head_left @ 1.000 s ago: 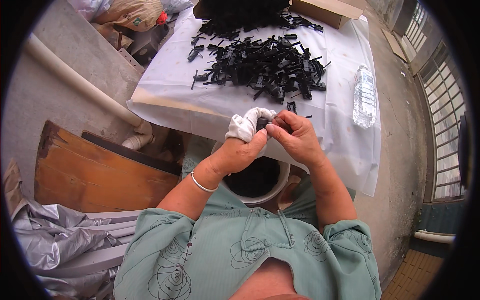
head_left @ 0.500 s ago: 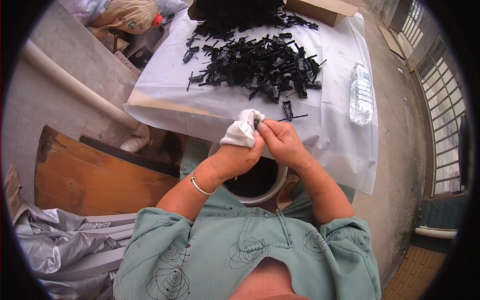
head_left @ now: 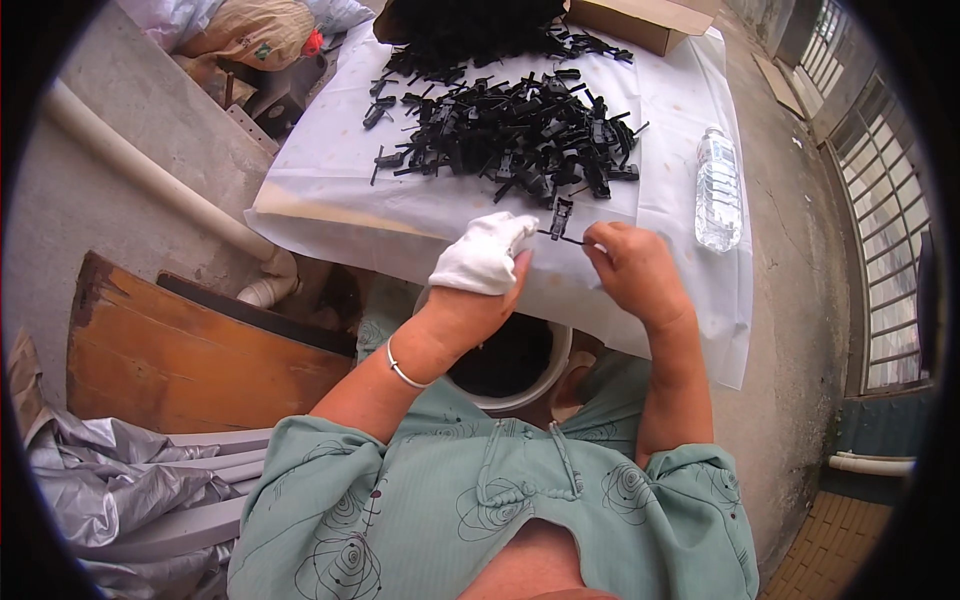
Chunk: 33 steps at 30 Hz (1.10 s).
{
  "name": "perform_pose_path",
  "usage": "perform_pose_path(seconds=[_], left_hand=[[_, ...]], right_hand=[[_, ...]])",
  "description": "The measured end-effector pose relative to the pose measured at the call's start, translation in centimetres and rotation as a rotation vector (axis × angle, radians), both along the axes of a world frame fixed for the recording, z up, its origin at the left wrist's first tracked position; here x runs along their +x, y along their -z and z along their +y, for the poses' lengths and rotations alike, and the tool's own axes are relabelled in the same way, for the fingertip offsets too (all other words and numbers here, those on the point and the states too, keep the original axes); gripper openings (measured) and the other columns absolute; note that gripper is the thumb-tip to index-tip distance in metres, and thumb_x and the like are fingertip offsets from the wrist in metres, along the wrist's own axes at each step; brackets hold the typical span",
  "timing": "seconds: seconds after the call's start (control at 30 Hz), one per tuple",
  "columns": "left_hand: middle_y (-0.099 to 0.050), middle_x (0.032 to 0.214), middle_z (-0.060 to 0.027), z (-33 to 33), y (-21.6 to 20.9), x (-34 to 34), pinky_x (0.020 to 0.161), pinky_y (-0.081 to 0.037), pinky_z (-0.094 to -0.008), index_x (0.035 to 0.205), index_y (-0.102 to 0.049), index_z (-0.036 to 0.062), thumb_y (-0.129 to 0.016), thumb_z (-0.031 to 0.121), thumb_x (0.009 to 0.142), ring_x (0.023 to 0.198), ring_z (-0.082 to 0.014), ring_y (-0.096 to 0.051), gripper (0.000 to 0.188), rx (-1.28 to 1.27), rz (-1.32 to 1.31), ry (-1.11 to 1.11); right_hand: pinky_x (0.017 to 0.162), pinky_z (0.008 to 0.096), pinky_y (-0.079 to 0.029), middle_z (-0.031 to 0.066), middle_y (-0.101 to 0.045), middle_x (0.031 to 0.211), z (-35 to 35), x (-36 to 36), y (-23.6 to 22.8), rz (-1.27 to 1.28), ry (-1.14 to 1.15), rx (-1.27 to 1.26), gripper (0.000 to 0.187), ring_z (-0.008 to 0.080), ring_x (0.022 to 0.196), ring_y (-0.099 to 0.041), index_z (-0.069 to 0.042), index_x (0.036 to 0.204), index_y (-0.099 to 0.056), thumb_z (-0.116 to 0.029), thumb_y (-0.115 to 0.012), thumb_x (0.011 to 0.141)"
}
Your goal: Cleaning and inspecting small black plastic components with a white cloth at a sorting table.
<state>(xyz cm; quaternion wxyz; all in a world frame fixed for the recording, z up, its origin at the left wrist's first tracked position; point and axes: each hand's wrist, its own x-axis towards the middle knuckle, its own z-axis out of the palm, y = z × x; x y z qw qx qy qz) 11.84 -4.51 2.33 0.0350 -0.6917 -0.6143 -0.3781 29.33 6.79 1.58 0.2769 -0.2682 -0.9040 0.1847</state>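
A small black plastic part (head_left: 562, 215) with thin rods sticking out to both sides is at the table's near edge. My right hand (head_left: 638, 268) pinches the end of its right rod between thumb and fingers. Over the fingers of my left hand (head_left: 480, 260) is a white cloth glove, the thumb side bare. Those fingers are bent together beside the left rod's tip; whatever they grip is hidden. Beyond both hands spreads a heap of similar black parts (head_left: 520, 135). Below my hands, a white bucket (head_left: 562, 370) has dark contents.
White sheeting (head_left: 340, 180) covers the table. A clear plastic bottle (head_left: 718, 190) lies at the right; a cardboard box (head_left: 640, 25) stands at the back. To the left are a pale pipe (head_left: 160, 170) and a brown wooden board (head_left: 200, 340). A barred window (head_left: 890, 230) is far right.
My hands have parted. The right has moved right and taken the rod of the lone black part, which has shifted slightly left. The dark piece earlier between my fingers no longer shows.
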Motion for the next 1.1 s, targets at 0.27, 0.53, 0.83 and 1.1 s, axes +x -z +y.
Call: perform_pose_path(seconds=[0.27, 0.53, 0.83, 1.1], left_hand=[[-0.057, 0.090, -0.0088, 1.2, 0.7, -0.4, 0.058, -0.047, -0.0252, 0.112, -0.049, -0.0010, -0.058, 0.010, 0.084, 0.068, -0.0137, -0.059, 0.031, -0.376, -0.480, 0.035], [-0.056, 0.091, -0.0039, -0.4, -0.7, -0.1, 0.051, -0.045, -0.0189, 0.113, -0.048, 0.0000, -0.051, 0.005, 0.086, 0.063, -0.0060, -0.054, 0.028, -0.440, -1.163, 0.345], [-0.060, 0.087, -0.0109, -0.3, 0.6, 0.1, 0.059, -0.050, -0.0265, 0.105, -0.055, -0.0031, -0.058, 0.005, 0.081, 0.064, -0.0136, -0.059, 0.026, -0.088, -0.344, 0.033], [-0.061, 0.093, -0.0193, -0.5, 0.8, 0.1, 0.074, -0.049, -0.0336, 0.103, -0.057, -0.0043, -0.059, 0.005, 0.077, 0.083, -0.0301, -0.061, 0.028, -0.059, -0.128, -0.024]], right_hand=[[0.048, 0.0338, -0.041, 0.0084, -0.054, 0.067, -2.8, -2.3, -0.2, 0.219, -0.199, 0.054, 0.007, 0.0242, 0.052, -0.051, -0.005, 0.075, -0.055, -0.006, -0.062, 0.077], [0.050, 0.0200, -0.033, -0.0026, -0.044, 0.061, -3.3, -3.8, 0.9, 0.484, -0.044, -0.597, 0.014, 0.0041, 0.056, -0.037, -0.002, 0.078, -0.055, -0.013, -0.059, 0.086], [0.054, 0.0243, -0.037, -0.0013, -0.046, 0.061, -3.9, -4.8, 1.3, 0.429, -0.180, -0.483, 0.023, 0.0073, 0.059, -0.040, 0.000, 0.075, -0.054, -0.014, -0.049, 0.092], [0.053, 0.0230, -0.037, -0.0032, -0.049, 0.063, -3.9, -6.0, 3.2, 0.386, -0.090, -0.691, 0.026, 0.0053, 0.059, -0.041, 0.001, 0.075, -0.056, -0.016, -0.047, 0.092]])
